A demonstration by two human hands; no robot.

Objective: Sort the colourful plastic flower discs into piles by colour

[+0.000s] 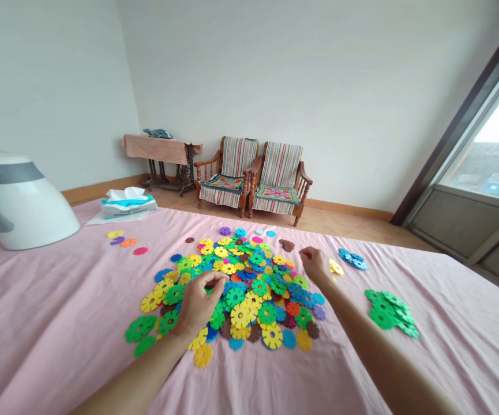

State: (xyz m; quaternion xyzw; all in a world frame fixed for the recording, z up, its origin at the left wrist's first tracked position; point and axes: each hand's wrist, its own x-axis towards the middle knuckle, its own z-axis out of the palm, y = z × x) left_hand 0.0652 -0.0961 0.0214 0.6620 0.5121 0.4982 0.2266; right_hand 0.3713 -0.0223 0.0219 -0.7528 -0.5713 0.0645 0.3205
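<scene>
A wide heap of colourful flower-shaped plastic discs (pixel 240 314) covers the middle of the cloth. My left hand (pixel 199 301) is over the left side of this heap, thumb and fingertips pinched together; whatever may be between them is too small to make out. At the heap's right edge my right hand (pixel 315 265) has its fingers curled closed, close to a small group of brown discs (pixel 287 245). Its fingertips hide anything they hold. Beside that wrist lie a few yellow discs (pixel 336 267). Further right are a pile of blue discs (pixel 353 259) and a larger pile of green discs (pixel 391 311).
The pink cloth (pixel 439 300) is wrinkled. A white and grey jug (pixel 37 207) stands at the left, with a tissue pack (pixel 128 206) behind it. A few loose discs (pixel 128 242) lie nearby. Beyond the edge are two wooden chairs (pixel 277 173) and a cloth-covered table (pixel 160 148).
</scene>
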